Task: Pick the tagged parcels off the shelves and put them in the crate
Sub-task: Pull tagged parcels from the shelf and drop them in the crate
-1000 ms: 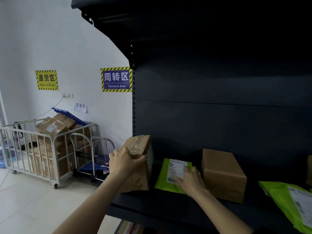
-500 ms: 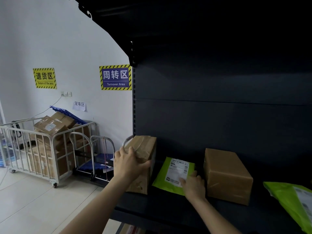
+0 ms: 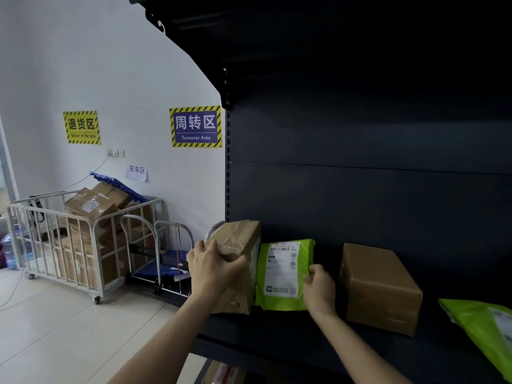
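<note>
On the dark shelf (image 3: 291, 339) a taped brown box (image 3: 241, 245) stands upright at the left end, and my left hand (image 3: 212, 268) grips its upper left corner. Beside it a green mailer bag (image 3: 284, 273) with a white label leans upright against the box. My right hand (image 3: 318, 291) pinches the bag's right edge. Right of that sits a second brown box (image 3: 379, 286). Another green mailer bag (image 3: 484, 328) lies at the far right, cut off by the frame. No crate is in view.
The shelf above (image 3: 304, 37) overhangs the parcels. To the left, on the tiled floor, a white cage trolley (image 3: 55, 245) holds several cardboard boxes, and a folded hand cart (image 3: 163, 261) stands next to it. Wall signs hang behind.
The green mailer bag has gone from lying slanted to standing upright against the brown box, raised by my right hand, which now pinches its right edge. My left hand stays on the box.
</note>
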